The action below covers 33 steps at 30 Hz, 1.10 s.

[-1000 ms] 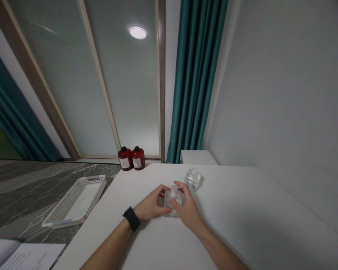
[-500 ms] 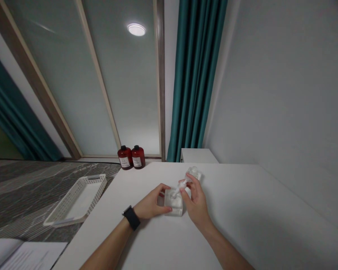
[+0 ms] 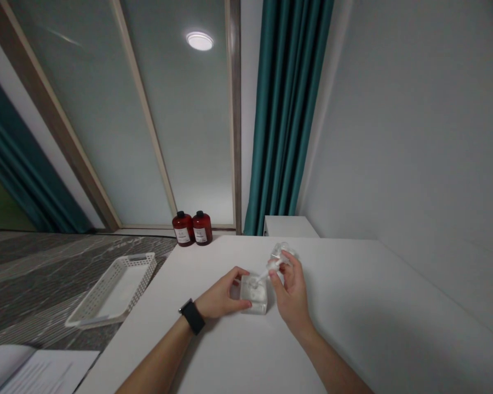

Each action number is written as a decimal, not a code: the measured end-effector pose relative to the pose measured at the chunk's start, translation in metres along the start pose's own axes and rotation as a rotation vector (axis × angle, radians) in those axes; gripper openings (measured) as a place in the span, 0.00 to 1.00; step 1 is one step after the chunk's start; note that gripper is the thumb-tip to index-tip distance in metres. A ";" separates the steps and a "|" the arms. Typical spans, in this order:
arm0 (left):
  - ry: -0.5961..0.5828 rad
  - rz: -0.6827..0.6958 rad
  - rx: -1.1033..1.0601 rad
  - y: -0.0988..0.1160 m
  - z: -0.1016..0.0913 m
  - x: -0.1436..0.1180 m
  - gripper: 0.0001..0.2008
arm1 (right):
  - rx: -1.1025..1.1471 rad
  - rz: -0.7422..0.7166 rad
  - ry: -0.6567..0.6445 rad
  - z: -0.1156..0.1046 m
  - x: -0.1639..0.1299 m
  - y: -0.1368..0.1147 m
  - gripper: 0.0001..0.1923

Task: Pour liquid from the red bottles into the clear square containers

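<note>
clear stopper [image 3: 267, 270] pinched in right hand [image 3: 290, 290] — tilted, tip down-left into bottle [image 3: 253, 294]

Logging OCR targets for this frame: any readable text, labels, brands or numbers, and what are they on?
No text is readable.
Two dark red bottles: pale labels, print too small and blurred.
Papers at bottom left: faint lines, illegible.
Clear square bottle held by left hand: no text visible.
Pump cap in right hand: none visible.
</note>
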<state>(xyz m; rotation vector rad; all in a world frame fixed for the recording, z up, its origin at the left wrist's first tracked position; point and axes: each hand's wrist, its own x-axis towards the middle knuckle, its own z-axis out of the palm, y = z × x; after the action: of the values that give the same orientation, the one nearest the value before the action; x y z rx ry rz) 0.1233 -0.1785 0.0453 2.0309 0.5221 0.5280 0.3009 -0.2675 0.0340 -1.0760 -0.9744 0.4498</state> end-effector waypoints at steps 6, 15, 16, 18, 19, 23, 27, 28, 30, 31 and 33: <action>0.000 -0.011 0.002 -0.001 0.000 0.000 0.26 | 0.019 0.034 0.018 0.000 0.002 -0.001 0.26; 0.015 -0.013 0.017 0.002 0.001 0.000 0.24 | 0.044 0.080 0.030 -0.004 0.005 0.000 0.25; 0.018 -0.016 0.021 0.002 0.001 0.000 0.24 | 0.046 0.077 0.020 -0.005 0.006 0.001 0.25; 0.017 -0.016 0.023 0.001 0.001 0.000 0.24 | 0.037 0.076 -0.004 -0.010 0.010 0.003 0.24; 0.015 -0.016 0.024 0.001 0.001 0.000 0.24 | 0.028 0.083 -0.015 -0.014 0.013 0.004 0.24; 0.009 -0.009 0.018 0.000 0.001 -0.001 0.24 | 0.017 0.150 -0.091 -0.030 0.023 0.003 0.25; 0.002 -0.010 0.010 -0.002 0.000 -0.001 0.24 | -0.046 0.158 -0.253 -0.044 0.029 -0.006 0.22; 0.001 -0.010 0.011 -0.002 0.000 -0.001 0.24 | -0.082 0.149 -0.278 -0.047 0.030 -0.008 0.20; 0.005 -0.017 0.018 -0.002 0.000 -0.001 0.24 | -0.156 0.121 -0.252 -0.054 0.034 -0.011 0.18; 0.010 -0.025 0.022 -0.002 0.000 -0.001 0.24 | -0.184 0.104 -0.209 -0.057 0.036 -0.011 0.18; 0.017 -0.044 0.030 -0.001 0.000 -0.001 0.25 | -0.217 0.067 -0.100 -0.065 0.042 -0.008 0.18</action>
<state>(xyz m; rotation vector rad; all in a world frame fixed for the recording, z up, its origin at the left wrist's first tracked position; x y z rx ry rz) 0.1226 -0.1791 0.0443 2.0405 0.5867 0.5135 0.3766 -0.2746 0.0510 -1.2947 -1.0966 0.4633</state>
